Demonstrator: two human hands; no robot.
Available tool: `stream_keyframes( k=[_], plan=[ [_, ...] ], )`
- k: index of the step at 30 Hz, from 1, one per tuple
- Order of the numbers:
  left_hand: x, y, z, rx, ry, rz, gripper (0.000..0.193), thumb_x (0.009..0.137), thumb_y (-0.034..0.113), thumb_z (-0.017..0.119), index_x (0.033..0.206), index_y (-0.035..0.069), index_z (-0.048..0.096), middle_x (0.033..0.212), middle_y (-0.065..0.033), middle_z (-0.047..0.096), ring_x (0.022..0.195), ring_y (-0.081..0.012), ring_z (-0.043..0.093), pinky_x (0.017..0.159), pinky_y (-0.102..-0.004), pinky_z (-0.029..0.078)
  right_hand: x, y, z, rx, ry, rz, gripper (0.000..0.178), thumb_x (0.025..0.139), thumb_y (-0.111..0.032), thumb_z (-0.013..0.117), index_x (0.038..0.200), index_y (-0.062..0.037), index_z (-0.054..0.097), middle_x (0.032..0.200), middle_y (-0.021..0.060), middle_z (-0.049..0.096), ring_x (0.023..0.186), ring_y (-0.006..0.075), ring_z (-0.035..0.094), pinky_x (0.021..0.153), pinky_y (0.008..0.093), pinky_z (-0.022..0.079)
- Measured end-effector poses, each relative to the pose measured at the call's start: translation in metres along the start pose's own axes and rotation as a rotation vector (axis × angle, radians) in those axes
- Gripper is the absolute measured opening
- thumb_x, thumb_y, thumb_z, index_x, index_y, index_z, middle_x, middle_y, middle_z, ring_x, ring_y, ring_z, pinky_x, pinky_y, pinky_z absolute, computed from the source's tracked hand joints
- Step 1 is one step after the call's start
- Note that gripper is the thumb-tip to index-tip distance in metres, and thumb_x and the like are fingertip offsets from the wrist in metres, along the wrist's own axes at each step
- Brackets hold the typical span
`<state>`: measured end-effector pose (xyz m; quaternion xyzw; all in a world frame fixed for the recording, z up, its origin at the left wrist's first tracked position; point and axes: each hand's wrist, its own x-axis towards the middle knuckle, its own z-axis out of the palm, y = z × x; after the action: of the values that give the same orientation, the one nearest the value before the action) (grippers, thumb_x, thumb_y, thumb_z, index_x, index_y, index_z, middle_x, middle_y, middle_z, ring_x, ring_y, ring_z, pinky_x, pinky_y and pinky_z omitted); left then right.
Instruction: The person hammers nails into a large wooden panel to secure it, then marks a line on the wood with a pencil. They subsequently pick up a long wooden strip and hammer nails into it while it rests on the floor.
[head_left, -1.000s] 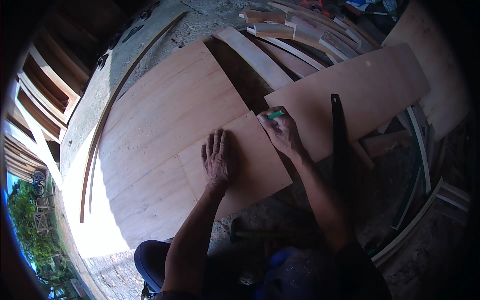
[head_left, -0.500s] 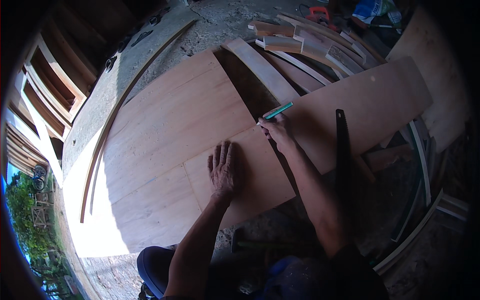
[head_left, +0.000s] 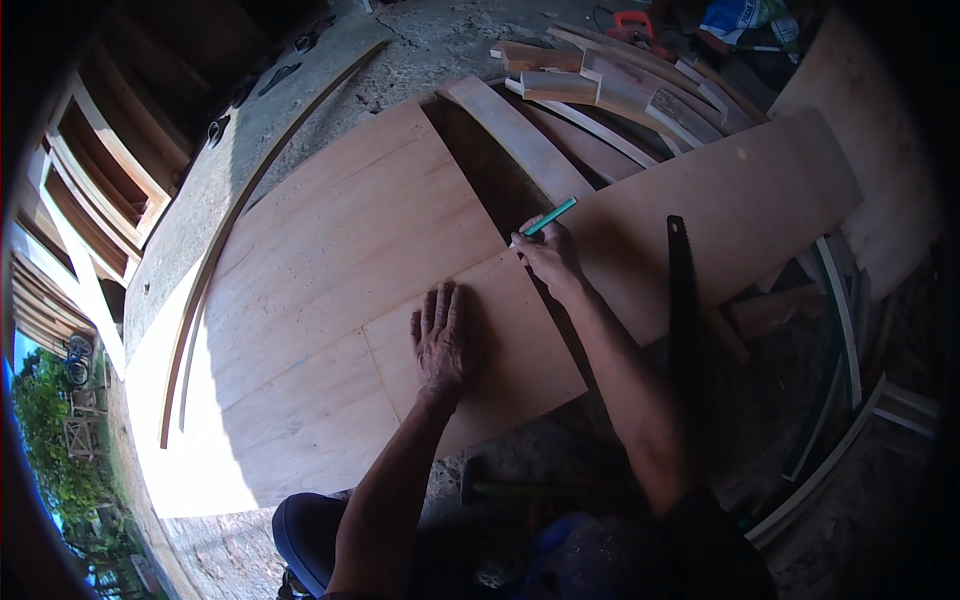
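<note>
A large pale plywood sheet [head_left: 330,225] lies in front of me, crossed by thin straight lines. My left hand [head_left: 440,340] is pressed flat on it inside a lined-off rectangle, fingers stretched forward, holding nothing. At the sheet's right edge, where the long line ends, my right hand [head_left: 550,255] grips a slim green pencil [head_left: 552,215]. Its pale lower end shows at my fingertips by the edge; whether it touches the wood I cannot tell. Just right of that hand is a second, narrower plywood piece [head_left: 740,190].
A dark handsaw [head_left: 682,290] lies to the right of my right forearm. Curved-looking wood offcuts [head_left: 620,95] are piled at the far right near a red tool [head_left: 637,30]. A long thin strip [head_left: 225,235] crosses the sheet's left side. Wooden frames [head_left: 115,165] stand at left.
My right hand has shifted slightly away from me along the sheet's edge, and the pencil is tilted a little more steeply. My left hand stays flat in place.
</note>
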<state>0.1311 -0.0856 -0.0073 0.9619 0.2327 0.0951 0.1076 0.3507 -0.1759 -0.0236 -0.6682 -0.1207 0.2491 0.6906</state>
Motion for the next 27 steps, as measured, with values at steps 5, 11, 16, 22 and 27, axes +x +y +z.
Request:
stream_keyframes(
  k=[5,11,16,22,27],
  plan=[
    [0.001,-0.007,0.01,0.041,-0.004,-0.01,0.063,0.097,0.033,0.05,0.154,0.011,0.036,0.163,-0.0114,0.031,0.152,-0.0323,0.022,0.123,-0.0505,0.013,0.006,0.005,0.004,-0.166,0.043,-0.055,0.018,0.09,-0.008,0.073,0.098,-0.004,0.058,0.077,0.0016,0.061,0.065,0.0079,0.055,0.058,0.0258,0.048],
    [0.0,0.0,0.006,0.036,-0.001,-0.007,0.06,0.099,0.036,0.047,0.153,0.012,0.038,0.161,-0.0118,0.034,0.151,-0.0329,0.025,0.123,-0.0512,0.015,0.003,0.007,0.0,-0.24,0.082,-0.051,0.019,0.087,-0.009,0.075,0.098,-0.0052,0.059,0.079,0.0029,0.062,0.068,0.0105,0.057,0.062,0.0289,0.049],
    [0.001,0.0,0.006,0.036,0.011,-0.003,0.057,0.1,0.035,0.046,0.152,0.011,0.039,0.161,-0.013,0.035,0.151,-0.0336,0.026,0.122,-0.0516,0.016,-0.026,0.009,-0.016,-0.218,0.059,0.019,0.023,0.084,-0.012,0.077,0.099,-0.0039,0.062,0.083,0.0073,0.066,0.076,0.0161,0.064,0.069,0.0341,0.052],
    [0.003,-0.002,0.013,0.036,0.036,0.0,0.055,0.1,0.034,0.044,0.15,0.011,0.042,0.16,-0.0136,0.036,0.15,-0.0337,0.027,0.122,-0.0514,0.018,-0.079,0.01,-0.044,-0.247,0.018,0.03,0.024,0.085,-0.014,0.076,0.101,-0.003,0.061,0.086,0.0069,0.066,0.078,0.0161,0.065,0.071,0.0329,0.053],
    [-0.001,-0.008,0.013,0.081,0.039,-0.002,0.057,0.1,0.035,0.045,0.152,0.013,0.04,0.16,-0.0124,0.035,0.15,-0.033,0.027,0.122,-0.051,0.017,-0.124,0.011,-0.057,-0.308,-0.002,-0.04,0.017,0.089,-0.006,0.071,0.099,-0.0035,0.058,0.081,0.0031,0.061,0.075,0.0093,0.058,0.066,0.0278,0.048]
  ],
)
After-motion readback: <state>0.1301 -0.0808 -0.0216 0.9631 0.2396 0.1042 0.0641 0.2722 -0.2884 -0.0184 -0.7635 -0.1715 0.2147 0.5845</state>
